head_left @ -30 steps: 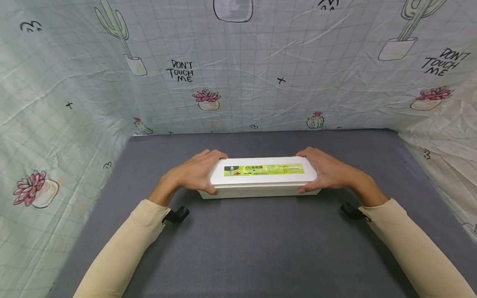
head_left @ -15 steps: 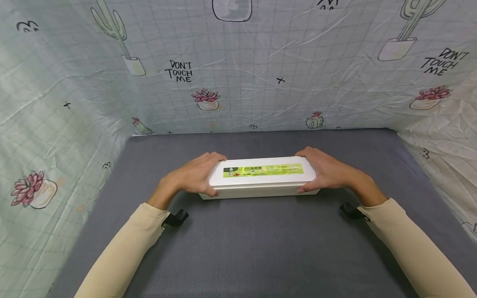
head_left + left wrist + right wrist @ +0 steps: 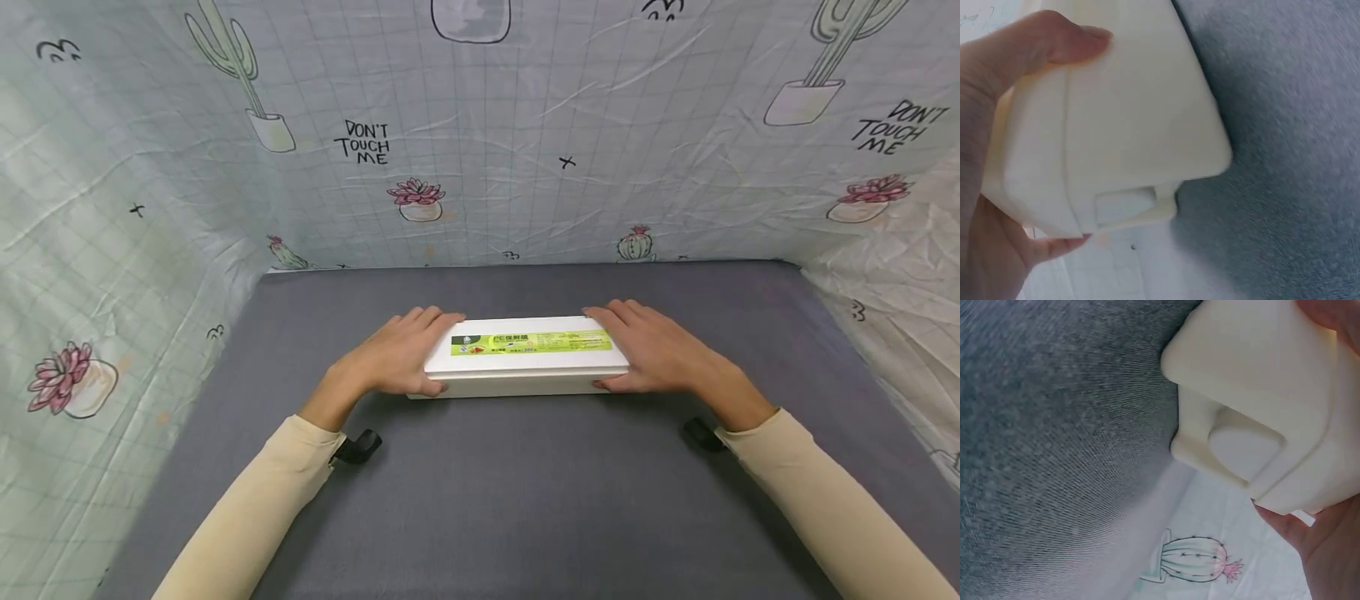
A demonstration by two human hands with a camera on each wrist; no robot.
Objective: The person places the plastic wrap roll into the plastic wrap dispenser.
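Observation:
A long white cling film box (image 3: 528, 385) with a green label (image 3: 531, 342) on its lid lies on the grey table. My left hand (image 3: 401, 354) grips its left end, thumb on the front and fingers over the back edge. At the other end my right hand (image 3: 652, 350) holds it the same way. In the left wrist view the thumb (image 3: 1072, 44) presses near the lid seam, above a cutout in the box's end (image 3: 1141, 112). The right wrist view shows the opposite end (image 3: 1254, 362), with a rounded roll end (image 3: 1244, 444) inside its cutout.
Grey cloth (image 3: 510, 500) covers the table around the box. A pale curtain (image 3: 495, 125) printed with cacti and lettering hangs behind the table and along both sides. Black straps (image 3: 358, 447) show at the wrists.
My right hand has slid a little to the left, further over the box's end. The left hand has also shifted slightly inward. The box stays practically in place.

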